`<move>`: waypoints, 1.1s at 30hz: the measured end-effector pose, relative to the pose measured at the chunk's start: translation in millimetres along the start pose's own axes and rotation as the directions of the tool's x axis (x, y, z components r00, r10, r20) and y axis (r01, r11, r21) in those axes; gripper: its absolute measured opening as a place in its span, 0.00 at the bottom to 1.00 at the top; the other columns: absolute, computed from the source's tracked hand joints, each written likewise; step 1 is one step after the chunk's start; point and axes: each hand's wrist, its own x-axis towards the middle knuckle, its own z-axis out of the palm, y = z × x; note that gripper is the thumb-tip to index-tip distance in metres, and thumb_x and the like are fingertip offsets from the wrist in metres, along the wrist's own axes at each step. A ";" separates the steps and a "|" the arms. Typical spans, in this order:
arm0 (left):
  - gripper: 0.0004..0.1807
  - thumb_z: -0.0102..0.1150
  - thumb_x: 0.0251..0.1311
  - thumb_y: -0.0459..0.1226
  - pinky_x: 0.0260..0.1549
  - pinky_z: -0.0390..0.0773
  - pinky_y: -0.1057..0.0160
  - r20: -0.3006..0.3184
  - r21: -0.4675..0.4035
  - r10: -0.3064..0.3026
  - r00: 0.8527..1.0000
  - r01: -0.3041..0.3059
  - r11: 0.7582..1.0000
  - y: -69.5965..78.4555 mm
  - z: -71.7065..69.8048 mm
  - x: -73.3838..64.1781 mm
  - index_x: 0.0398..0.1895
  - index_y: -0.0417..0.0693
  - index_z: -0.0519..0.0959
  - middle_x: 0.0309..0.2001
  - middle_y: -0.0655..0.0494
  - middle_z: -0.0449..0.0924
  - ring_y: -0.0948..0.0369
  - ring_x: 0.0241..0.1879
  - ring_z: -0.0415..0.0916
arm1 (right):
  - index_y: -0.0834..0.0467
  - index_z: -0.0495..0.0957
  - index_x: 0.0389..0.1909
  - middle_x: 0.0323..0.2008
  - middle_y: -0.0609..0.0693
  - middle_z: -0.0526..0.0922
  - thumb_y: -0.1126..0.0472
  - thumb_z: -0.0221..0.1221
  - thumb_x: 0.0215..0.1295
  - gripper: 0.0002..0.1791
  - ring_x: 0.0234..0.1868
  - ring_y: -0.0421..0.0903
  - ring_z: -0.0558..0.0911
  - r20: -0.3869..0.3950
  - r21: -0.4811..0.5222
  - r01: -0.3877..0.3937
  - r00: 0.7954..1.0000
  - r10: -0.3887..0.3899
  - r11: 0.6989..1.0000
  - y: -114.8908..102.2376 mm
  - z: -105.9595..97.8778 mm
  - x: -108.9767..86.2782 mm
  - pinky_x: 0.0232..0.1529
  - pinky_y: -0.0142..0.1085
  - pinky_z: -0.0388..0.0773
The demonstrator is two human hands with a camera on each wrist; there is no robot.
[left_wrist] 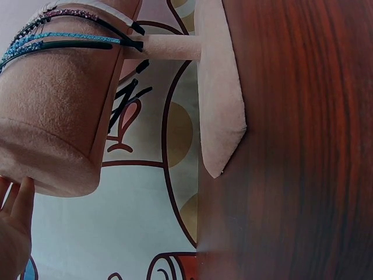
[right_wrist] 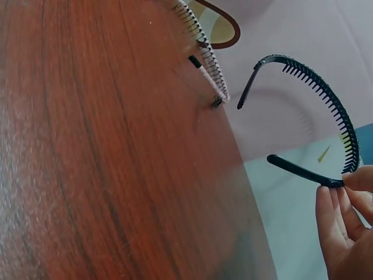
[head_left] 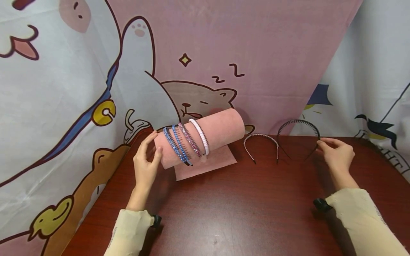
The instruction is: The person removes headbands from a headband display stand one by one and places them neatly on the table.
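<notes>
A pink plush headband stand [head_left: 221, 129], a roll on a post and flat base, bears two blue headbands [head_left: 175, 146], a pink glittery headband [head_left: 189, 139] and a white headband [head_left: 200, 137]. My left hand [head_left: 145, 160] touches the roll's near left end, thumb and fingers spread at its rim; in the left wrist view its fingertips [left_wrist: 26, 189] rest against that end. On the right, my right hand [head_left: 337, 156] pinches a black toothed headband [right_wrist: 332, 99] near one end, between thumb and fingers. The band's arch points up in the head view, its other tip free.
A thin pale toothed headband [head_left: 261, 135] lies on the dark red wooden table [head_left: 243, 209], between the stand and the black one. Behind the table's back edge hangs a cloth [head_left: 272, 53] printed with cartoon animals.
</notes>
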 end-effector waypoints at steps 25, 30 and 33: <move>0.22 0.60 0.62 0.26 0.57 0.78 0.73 0.005 -0.004 0.000 1.000 0.000 1.000 -1.3 0.2 -0.3 0.60 0.31 0.75 0.62 0.38 0.77 0.48 0.62 0.75 | 0.46 0.83 0.19 0.14 0.35 0.83 0.68 0.60 0.66 0.18 0.16 0.35 0.84 0.154 0.246 -0.177 0.978 0.142 0.953 24.6 -5.4 15.8 0.22 0.27 0.83; 0.22 0.59 0.62 0.25 0.56 0.76 0.76 0.004 -0.006 0.008 1.000 -0.008 1.000 -1.4 0.5 -0.1 0.60 0.31 0.75 0.62 0.36 0.77 0.50 0.62 0.75 | 0.43 0.82 0.15 0.13 0.35 0.83 0.69 0.57 0.67 0.23 0.16 0.35 0.83 0.178 0.213 -0.197 0.971 0.160 0.957 26.5 -4.1 21.4 0.21 0.27 0.83; 0.22 0.60 0.61 0.25 0.56 0.75 0.79 0.003 -0.004 0.009 1.000 -0.009 1.000 -1.4 0.3 -0.4 0.60 0.31 0.75 0.62 0.36 0.77 0.50 0.62 0.75 | 0.42 0.82 0.13 0.12 0.35 0.82 0.69 0.57 0.67 0.25 0.15 0.34 0.83 0.186 0.182 -0.207 0.967 0.173 0.961 26.7 -2.9 23.3 0.21 0.27 0.82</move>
